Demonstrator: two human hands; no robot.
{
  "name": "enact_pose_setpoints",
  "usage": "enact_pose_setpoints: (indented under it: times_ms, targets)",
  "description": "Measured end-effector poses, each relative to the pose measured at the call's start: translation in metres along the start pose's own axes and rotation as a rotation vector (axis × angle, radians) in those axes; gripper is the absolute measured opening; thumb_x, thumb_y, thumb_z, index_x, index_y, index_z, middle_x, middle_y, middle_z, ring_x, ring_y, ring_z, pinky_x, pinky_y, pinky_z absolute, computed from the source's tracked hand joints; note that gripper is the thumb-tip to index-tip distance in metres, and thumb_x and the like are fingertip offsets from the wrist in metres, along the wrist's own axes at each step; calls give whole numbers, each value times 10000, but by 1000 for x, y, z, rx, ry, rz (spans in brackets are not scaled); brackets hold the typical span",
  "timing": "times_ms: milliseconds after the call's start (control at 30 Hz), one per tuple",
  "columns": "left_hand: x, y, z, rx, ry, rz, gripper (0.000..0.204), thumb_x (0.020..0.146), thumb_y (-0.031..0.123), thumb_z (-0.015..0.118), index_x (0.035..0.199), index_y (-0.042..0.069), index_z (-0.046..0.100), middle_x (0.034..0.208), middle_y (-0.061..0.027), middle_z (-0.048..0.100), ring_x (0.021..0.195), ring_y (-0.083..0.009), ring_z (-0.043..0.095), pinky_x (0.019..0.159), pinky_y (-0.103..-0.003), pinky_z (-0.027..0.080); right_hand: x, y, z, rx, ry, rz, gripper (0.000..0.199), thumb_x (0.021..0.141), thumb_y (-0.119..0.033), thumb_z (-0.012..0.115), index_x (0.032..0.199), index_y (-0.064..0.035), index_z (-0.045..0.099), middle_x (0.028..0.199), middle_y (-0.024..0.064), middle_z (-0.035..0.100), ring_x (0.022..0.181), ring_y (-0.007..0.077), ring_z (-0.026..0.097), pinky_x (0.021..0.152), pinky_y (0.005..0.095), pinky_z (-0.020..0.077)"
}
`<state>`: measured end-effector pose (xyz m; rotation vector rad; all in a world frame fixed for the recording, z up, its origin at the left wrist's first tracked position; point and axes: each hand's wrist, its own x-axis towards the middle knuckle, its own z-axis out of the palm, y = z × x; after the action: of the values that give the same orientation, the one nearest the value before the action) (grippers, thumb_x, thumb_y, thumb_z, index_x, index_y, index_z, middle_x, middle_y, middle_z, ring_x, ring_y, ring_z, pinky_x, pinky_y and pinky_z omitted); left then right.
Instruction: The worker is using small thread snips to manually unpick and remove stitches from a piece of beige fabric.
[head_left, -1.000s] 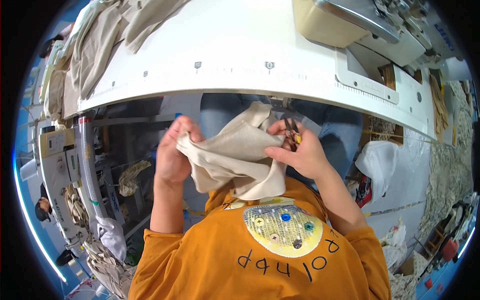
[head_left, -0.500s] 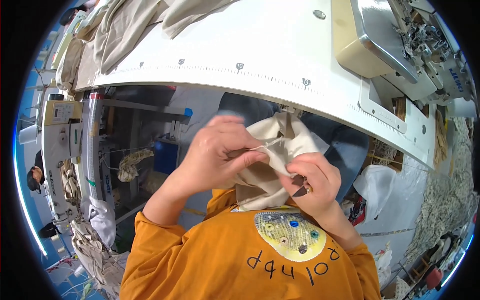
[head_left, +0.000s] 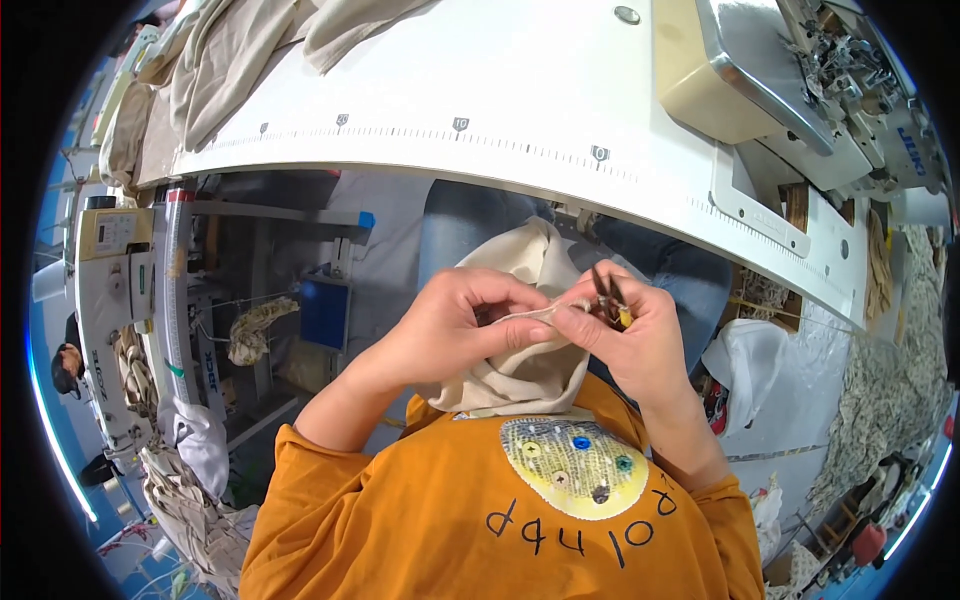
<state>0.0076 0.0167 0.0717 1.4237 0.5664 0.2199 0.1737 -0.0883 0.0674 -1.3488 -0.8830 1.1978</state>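
Observation:
A piece of beige fabric hangs over my lap, bunched between my hands. My left hand pinches the fabric's edge between thumb and fingers. Close against it, my right hand pinches the same edge with thumb and forefinger. Tucked in the right hand is a pair of small dark thread snips with a bit of yellow on it; the blades point up, away from me. The right hand's lower fingers are partly hidden.
A white sewing table with a ruler scale along its near edge crosses in front. At far right stands a sewing machine. More beige cloth lies at the table's left end. White cloth hangs to the right.
My hands have come together at the fabric's edge. The right hand has turned, so the snips now point up rather than down. The left hand has lowered slightly.

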Motion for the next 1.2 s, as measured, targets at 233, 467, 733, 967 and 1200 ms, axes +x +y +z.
enact_pose_setpoints:
  times_ms: [233, 467, 733, 967, 1200]
  targets:
    - [-3, -7, 4, -58, 60, -65, 178, 820, 128, 664, 926, -15, 661, 733, 24, 606, 641, -2, 461, 539, -166, 381, -7, 6, -3, 252, 360, 9, 85, 855, -75, 603, 893, -19, 552, 745, -31, 523, 636, 9, 428, 549, 160, 336]
    - [2, -7, 4, -87, 15, -82, 190, 847, 149, 632, 961, -1, 659, 746, 25, 606, 676, -9, 477, 573, -171, 397, -33, -6, -8, -140, 72, 139, 201, 891, -203, 558, 871, -12, 499, 664, -10, 507, 592, 32, 414, 511, 193, 340]
    - [6, -9, 4, -31, -73, -43, 175, 856, 135, 610, 976, 18, 658, 785, -16, 617, 705, -68, 490, 633, -217, 409, -28, -10, -5, -219, 57, 149, 214, 859, -203, 602, 846, -8, 512, 622, 14, 541, 541, 52, 450, 485, 213, 361]
    - [6, -10, 6, -12, -85, 21, 158, 842, 106, 617, 966, 16, 656, 762, -27, 598, 689, -85, 493, 616, -225, 405, -25, -13, -2, -406, 66, 51, 223, 826, -197, 637, 806, -17, 506, 589, 72, 563, 492, 128, 527, 457, 249, 385]
    - [7, -10, 6, 14, -93, -7, 165, 847, 115, 615, 976, 21, 657, 769, -20, 597, 695, -74, 499, 618, -216, 409, -24, -3, -5, -239, 82, 117, 184, 876, -183, 578, 846, -12, 519, 630, 4, 543, 554, 47, 470, 496, 200, 364]
